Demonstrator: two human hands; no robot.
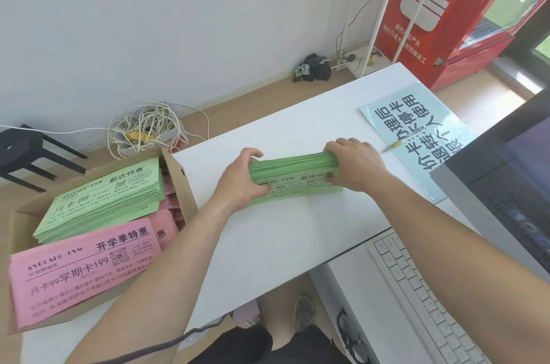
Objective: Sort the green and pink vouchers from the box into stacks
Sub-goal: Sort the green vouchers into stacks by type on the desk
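Observation:
A thick stack of green vouchers (pixel 293 176) stands tilted on its long edge on the white table (pixel 282 229). My left hand (pixel 241 179) grips its left end and my right hand (pixel 354 164) grips its right end, fingers curled over the top. At the left an open cardboard box (pixel 178 182) holds another green voucher stack (pixel 101 200) at the back and a pink voucher stack (pixel 80 265) at the front. More pink vouchers lie loose under them.
A blue printed sign (pixel 416 137) with a pen (pixel 398 145) on it lies at the table's right. A monitor (pixel 506 185) and white keyboard (pixel 416 289) sit near right. On the floor are a cable tangle (pixel 145 128), a black stool (pixel 26 155) and a red fridge (pixel 446 15).

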